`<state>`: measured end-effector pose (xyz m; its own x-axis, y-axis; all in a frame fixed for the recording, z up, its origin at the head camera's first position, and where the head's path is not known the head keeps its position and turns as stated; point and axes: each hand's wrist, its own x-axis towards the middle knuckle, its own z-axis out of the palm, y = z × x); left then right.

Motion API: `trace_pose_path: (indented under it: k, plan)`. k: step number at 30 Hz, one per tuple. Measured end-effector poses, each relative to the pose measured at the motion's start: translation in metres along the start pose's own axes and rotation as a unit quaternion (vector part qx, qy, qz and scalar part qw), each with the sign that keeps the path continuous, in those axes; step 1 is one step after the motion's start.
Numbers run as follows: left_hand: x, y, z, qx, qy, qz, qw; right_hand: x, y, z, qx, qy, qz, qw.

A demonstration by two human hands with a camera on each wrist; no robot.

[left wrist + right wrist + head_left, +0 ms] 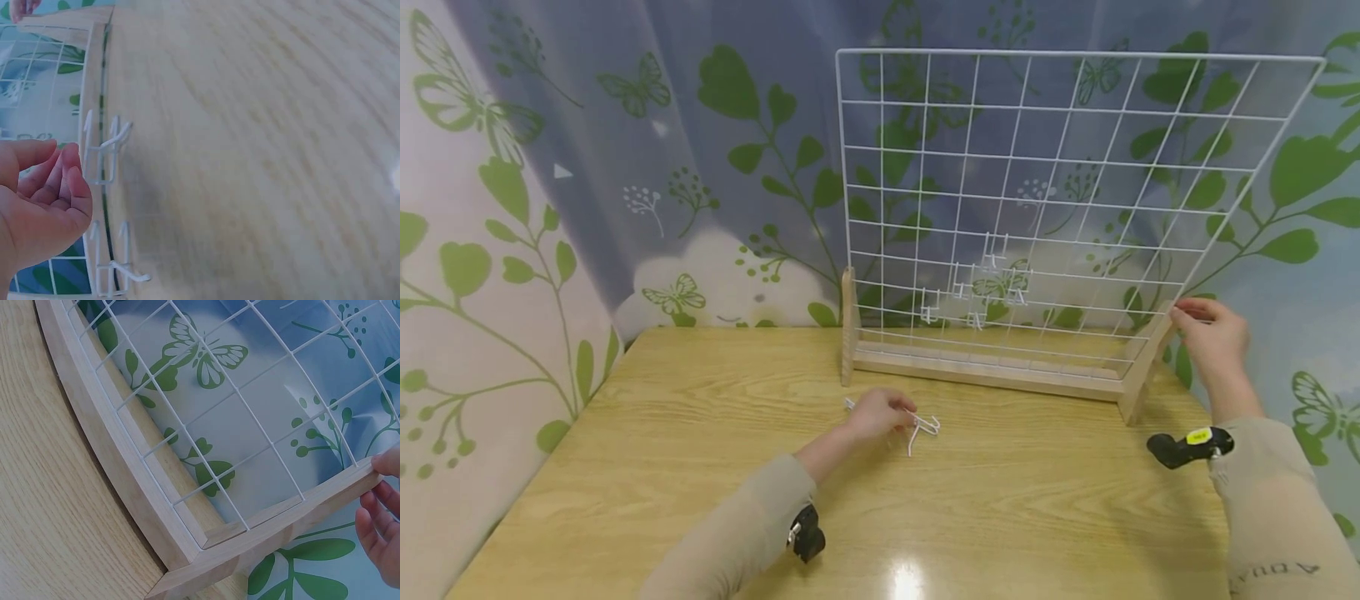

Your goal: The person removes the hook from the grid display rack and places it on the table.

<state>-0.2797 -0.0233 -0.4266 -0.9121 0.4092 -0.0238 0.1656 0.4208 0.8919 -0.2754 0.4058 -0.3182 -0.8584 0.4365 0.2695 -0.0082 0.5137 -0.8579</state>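
A white wire grid panel (1037, 167) stands upright in a wooden base (985, 367) at the back of the wooden table (685, 467). Several small white hooks (977, 283) hang low on the grid. My left hand (880, 412) hovers over loose white hooks (925, 427) lying on the table in front of the base. In the left wrist view this hand (59, 169) has loosely curled fingers with nothing between them, next to two hooks (106, 156). My right hand (1206, 329) pinches the top of the stand's right wooden post (300, 512), as the right wrist view shows (378, 487).
A curtain printed with green leaves and butterflies (715, 167) hangs close behind the table and grid. A patterned wall (482, 292) runs along the table's left edge. The table's right edge lies just beyond the stand's right post (1146, 371).
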Motion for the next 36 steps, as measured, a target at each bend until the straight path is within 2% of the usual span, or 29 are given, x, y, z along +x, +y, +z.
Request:
trace_pose_path:
  k: [6, 12, 17, 22, 26, 29, 36]
  plan:
    - [0.007, 0.006, -0.010, -0.014, 0.000, -0.010, 0.9999, 0.001, -0.001, -0.002, -0.005, 0.001, -0.006, 1.000]
    - [0.013, 0.020, -0.023, -0.025, 0.025, 0.005, 0.9994, 0.003, -0.001, -0.002, -0.040, 0.007, -0.006, 0.999]
    - [0.025, 0.031, -0.029, -0.042, 0.055, 0.018, 0.9975, 0.005, -0.001, -0.001, -0.069, 0.020, 0.005, 0.997]
    - [0.038, 0.041, -0.035, -0.068, 0.088, 0.042, 0.9929, 0.003, -0.001, 0.000, -0.053, 0.026, 0.011, 0.998]
    - [0.046, 0.048, -0.040, -0.091, 0.102, 0.052, 0.9892, 0.002, -0.001, 0.000, -0.022, 0.025, 0.009, 0.999]
    - [0.051, 0.054, -0.042, -0.089, 0.106, 0.053, 0.9890, 0.002, -0.002, 0.000, -0.003, 0.023, 0.008, 1.000]
    - [0.064, 0.060, -0.045, -0.074, 0.121, 0.048, 0.9887, 0.005, 0.000, 0.001, -0.006, 0.018, 0.007, 1.000]
